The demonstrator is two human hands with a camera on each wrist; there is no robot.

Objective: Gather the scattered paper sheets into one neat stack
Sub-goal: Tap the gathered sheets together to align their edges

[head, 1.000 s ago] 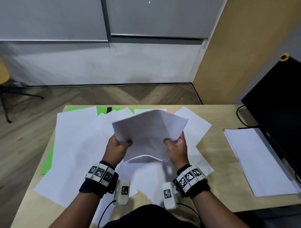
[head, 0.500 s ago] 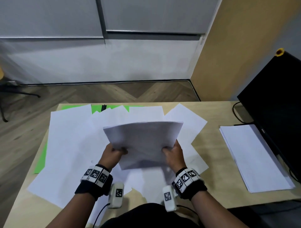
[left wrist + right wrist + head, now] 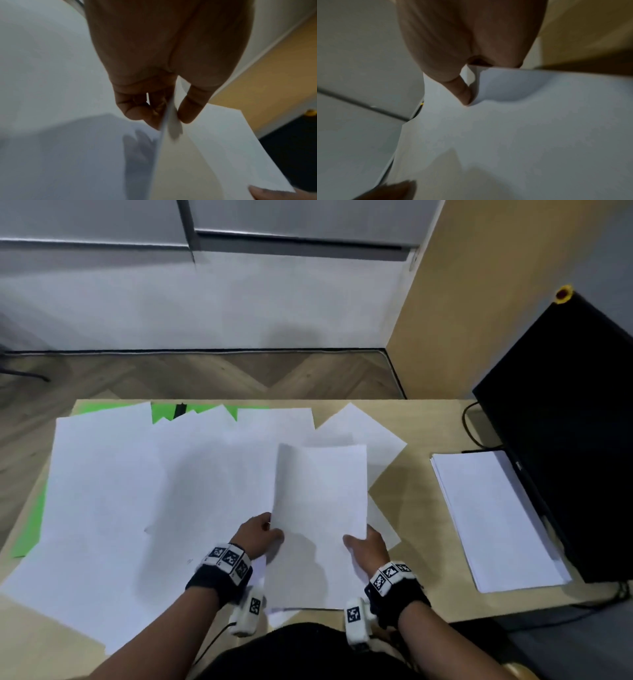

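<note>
Pinching the left edge of a small bundle of white paper sheets (image 3: 320,491) between thumb and fingers, our left hand (image 3: 258,534) holds it above the counter (image 3: 421,529). Our right hand (image 3: 368,546) clamps the bundle's right edge, thumb on top. Beneath lie scattered white paper sheets (image 3: 137,491), overlapping, with a green sheet (image 3: 32,529) under them at the left. A separate neat white stack (image 3: 493,518) sits well apart to the right, beside a black monitor (image 3: 565,422).

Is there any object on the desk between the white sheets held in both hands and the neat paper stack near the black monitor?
Nothing visible: between the held white sheets and the neat paper stack lie only bare wooden desk and the corners of loose sheets.
</note>
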